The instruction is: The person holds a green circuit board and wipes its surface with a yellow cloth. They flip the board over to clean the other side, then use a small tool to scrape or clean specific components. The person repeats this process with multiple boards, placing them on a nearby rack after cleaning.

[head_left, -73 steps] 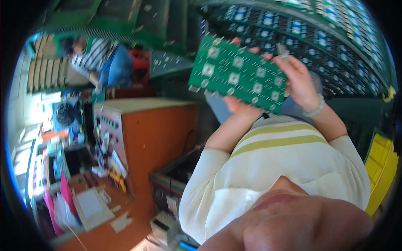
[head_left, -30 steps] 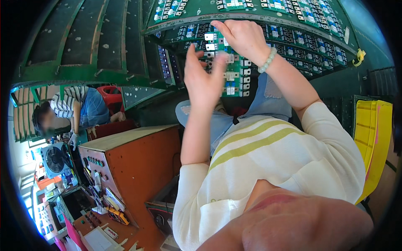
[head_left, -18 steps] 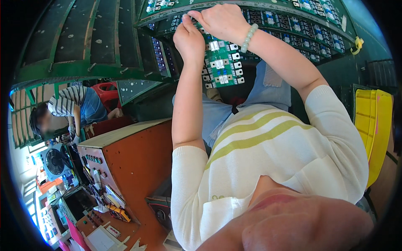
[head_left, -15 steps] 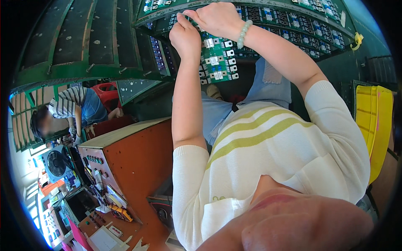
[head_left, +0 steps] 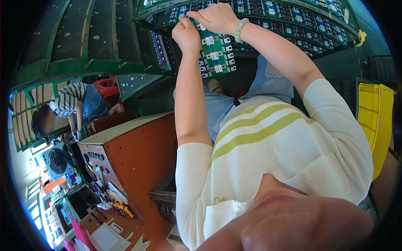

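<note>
A green circuit board panel (head_left: 216,53) with black and white parts along its edges projects from the rack toward me, just below my hands. My left hand (head_left: 187,37) is closed at the panel's upper left, its thumb up and pressed against the fingers. Close beside it, my right hand (head_left: 216,19) is closed over the panel's upper end, thumb pointing toward the left thumb. The fingertips meet around a small spot, and what they grip is hidden. A pale green bead bracelet (head_left: 241,30) circles my right wrist.
Rows of similar circuit boards (head_left: 289,29) fill the green metal rack ahead and to the right. Slatted green framing (head_left: 83,67) stands at left. An orange cabinet (head_left: 138,154) is near my left arm, a yellow bin (head_left: 374,125) at right. Another person (head_left: 75,104) bends at far left.
The rack and panel sit slightly differently in view, and my hands have shifted a little. Both stay closed together at the panel's upper end.
</note>
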`<state>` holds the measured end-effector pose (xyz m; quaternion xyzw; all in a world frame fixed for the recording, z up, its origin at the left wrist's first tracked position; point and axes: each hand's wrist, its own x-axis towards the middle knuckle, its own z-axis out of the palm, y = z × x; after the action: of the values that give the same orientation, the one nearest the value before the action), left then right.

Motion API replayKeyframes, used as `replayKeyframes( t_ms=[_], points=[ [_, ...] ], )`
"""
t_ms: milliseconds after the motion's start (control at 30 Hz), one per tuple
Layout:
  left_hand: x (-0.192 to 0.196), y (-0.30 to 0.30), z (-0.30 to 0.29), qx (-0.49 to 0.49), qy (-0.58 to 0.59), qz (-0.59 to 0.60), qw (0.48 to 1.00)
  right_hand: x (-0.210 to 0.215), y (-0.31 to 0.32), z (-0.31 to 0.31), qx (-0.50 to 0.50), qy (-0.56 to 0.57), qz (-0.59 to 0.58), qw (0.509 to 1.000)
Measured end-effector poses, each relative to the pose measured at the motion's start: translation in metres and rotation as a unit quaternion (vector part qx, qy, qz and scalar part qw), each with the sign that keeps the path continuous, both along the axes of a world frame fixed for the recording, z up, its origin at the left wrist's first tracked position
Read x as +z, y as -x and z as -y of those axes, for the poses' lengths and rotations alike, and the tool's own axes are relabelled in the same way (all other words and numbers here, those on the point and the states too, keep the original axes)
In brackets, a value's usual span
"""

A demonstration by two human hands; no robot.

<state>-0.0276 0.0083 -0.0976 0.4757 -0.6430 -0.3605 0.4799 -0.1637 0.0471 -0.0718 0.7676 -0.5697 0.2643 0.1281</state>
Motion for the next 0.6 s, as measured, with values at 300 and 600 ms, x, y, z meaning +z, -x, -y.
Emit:
replayKeyframes(
  t_ms=[300, 600],
  points=[
    [0.012, -0.003, -0.001, -0.027, -0.059, -0.068, 0.996, -0.001, -0.006, 0.004, 0.043, 0.064, 0.129, 0.989],
    [0.046, -0.02, -0.011, -0.019, -0.042, 0.018, 0.999, 0.042, -0.01, -0.016, 0.044, -0.081, 0.194, 0.977]
  ],
)
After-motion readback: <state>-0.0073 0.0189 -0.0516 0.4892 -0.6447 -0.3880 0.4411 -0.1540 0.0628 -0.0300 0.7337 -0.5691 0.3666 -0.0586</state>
